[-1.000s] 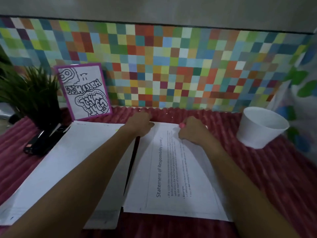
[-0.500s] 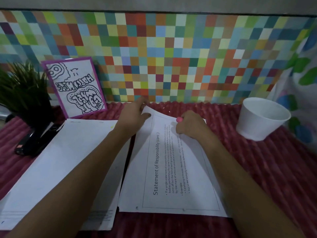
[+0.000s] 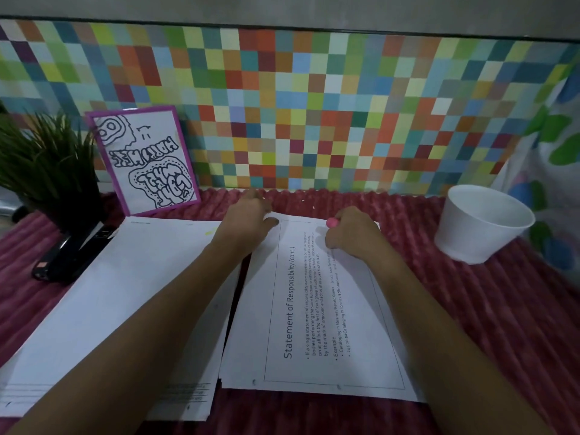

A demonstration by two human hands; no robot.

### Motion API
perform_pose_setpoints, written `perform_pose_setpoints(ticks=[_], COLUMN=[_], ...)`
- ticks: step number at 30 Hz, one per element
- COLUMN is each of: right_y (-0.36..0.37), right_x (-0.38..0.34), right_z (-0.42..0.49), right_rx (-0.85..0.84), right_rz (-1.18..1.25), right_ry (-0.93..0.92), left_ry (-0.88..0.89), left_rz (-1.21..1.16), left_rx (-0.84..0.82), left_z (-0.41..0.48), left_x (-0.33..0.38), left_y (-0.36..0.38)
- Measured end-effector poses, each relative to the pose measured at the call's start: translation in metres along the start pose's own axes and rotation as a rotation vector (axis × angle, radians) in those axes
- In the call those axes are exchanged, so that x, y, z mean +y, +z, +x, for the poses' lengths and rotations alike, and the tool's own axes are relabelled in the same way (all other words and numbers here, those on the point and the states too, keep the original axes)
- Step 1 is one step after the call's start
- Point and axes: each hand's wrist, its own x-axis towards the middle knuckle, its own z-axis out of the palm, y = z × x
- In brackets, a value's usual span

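Note:
A printed page (image 3: 320, 312) headed "Statement of Responsibility (cont.)" tops a stack of sheets on the red ribbed cloth. My left hand (image 3: 248, 221) lies at the page's far left corner, thumb on the paper and fingers stretched past its edge. My right hand (image 3: 351, 233) rests on the far end of the page, curled around a pink marker (image 3: 332, 222) whose tip shows by the thumb. A second stack of blank-side sheets (image 3: 119, 302) lies to the left, partly under my left forearm.
A white foam cup (image 3: 480, 227) stands at the right. A black stapler (image 3: 72, 252), a potted plant (image 3: 44, 164) and a purple-framed drawing (image 3: 144, 161) sit at the back left. A colourful checkered wall (image 3: 314, 105) closes the far side.
My left hand has opened from a loose fist at the page's corner, its fingers now reaching past the far edge. The top page has shifted slightly. My right hand stays on it with the marker.

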Motion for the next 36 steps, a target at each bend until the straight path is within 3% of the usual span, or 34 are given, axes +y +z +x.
perform_pose_setpoints(ticks=[6,11,15,18,23,27,31,36], right_y=[-0.001,0.002,0.003,0.002,-0.002,-0.007,-0.014,-0.018], right_x=[0.0,-0.001,-0.009,-0.017,-0.025,-0.031,-0.035,-0.037], right_z=[0.0,0.001,-0.006,-0.011,-0.018,-0.021,-0.024,-0.019], right_rx=[-0.002,0.028,0.165,0.152,0.12,0.115,0.145,0.155], right_rz=[-0.007,-0.025,0.035,0.126,0.26,0.311,0.309,0.244], right_ry=[0.001,-0.014,-0.186,-0.356,-0.39,-0.391,-0.389,-0.349], left_ry=[-0.057,-0.072,-0.163,-0.189,-0.229,-0.283,-0.307,-0.217], left_rz=[-0.137,-0.567,-0.747,-0.868,-1.053,-1.14,-1.162,-1.083], left_rx=[-0.069,0.042,0.025,0.085,0.135,0.16,0.081,0.067], left_z=[0.008,-0.003,-0.01,-0.01,-0.011,-0.013,-0.016,-0.024], left_x=[-0.002,0.005,0.016,0.018,0.021,0.022,0.024,0.028], left_y=[-0.004,-0.004,0.003,0.008,0.009,0.01,0.007,0.001])
